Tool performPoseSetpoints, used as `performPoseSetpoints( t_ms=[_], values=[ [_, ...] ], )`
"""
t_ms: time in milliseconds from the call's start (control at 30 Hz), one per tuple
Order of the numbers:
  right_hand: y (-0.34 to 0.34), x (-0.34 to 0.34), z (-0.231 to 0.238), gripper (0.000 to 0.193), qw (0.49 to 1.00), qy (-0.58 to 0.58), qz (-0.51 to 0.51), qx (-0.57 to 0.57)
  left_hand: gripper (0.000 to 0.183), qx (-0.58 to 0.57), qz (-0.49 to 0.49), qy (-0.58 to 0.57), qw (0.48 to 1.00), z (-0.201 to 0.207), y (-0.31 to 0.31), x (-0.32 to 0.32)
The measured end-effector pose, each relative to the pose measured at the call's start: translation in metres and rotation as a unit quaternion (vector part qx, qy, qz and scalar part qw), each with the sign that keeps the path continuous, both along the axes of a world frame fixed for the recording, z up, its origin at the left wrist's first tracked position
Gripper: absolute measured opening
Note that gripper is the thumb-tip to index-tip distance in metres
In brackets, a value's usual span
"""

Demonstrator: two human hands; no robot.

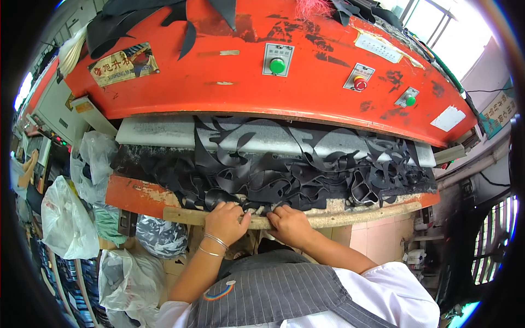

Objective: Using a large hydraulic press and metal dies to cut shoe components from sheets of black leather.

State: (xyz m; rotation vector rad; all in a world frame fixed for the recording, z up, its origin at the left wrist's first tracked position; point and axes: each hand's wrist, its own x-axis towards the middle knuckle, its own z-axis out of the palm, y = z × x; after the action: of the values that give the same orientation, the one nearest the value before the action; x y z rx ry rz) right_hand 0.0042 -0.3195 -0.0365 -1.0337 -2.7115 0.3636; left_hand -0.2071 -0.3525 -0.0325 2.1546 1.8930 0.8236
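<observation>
A tangled web of black sheet scrap (pixel 273 175), full of cut-out holes, covers the bed of a red press and droops toward its front. My left hand (pixel 225 223), with two bangles at the wrist, has its fingers curled over the scrap's front edge, thumb out to the side. To its right, my right hand (pixel 291 225) bends its fingers onto the same edge. The fingertips are partly hidden among the folds. Both hands rest by a worn wooden rail (pixel 350 217) along the front. Behind the scrap lies a thick white board (pixel 158 132), partly covered by black strips.
The red press beam (pixel 219 71) spans above the bed, carrying a green button (pixel 277 66), a red button (pixel 359 83) and another green button (pixel 410 101). Plastic bags (pixel 68 216) and a patterned bundle (pixel 161 236) sit at left. Another person's arm (pixel 28 168) shows far left.
</observation>
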Motion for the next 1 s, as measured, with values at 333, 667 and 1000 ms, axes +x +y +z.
performPoseSetpoints(
  t_ms=[333,667,1000],
  values=[
    [0.164,-0.013,0.051,0.061,0.987,0.085,-0.119,-0.069,0.021,-0.165,-0.12,-0.083,0.975,0.008,0.021,-0.042],
    [0.32,-0.079,-0.003,0.077,0.974,0.041,-0.224,-0.001,0.017,-0.18,-0.067,-0.301,0.934,0.025,0.065,-0.095],
    [0.232,-0.093,0.084,0.056,0.969,0.161,0.112,0.153,0.056,-0.044,0.021,-0.464,0.884,0.054,0.133,-0.177]
  ],
)
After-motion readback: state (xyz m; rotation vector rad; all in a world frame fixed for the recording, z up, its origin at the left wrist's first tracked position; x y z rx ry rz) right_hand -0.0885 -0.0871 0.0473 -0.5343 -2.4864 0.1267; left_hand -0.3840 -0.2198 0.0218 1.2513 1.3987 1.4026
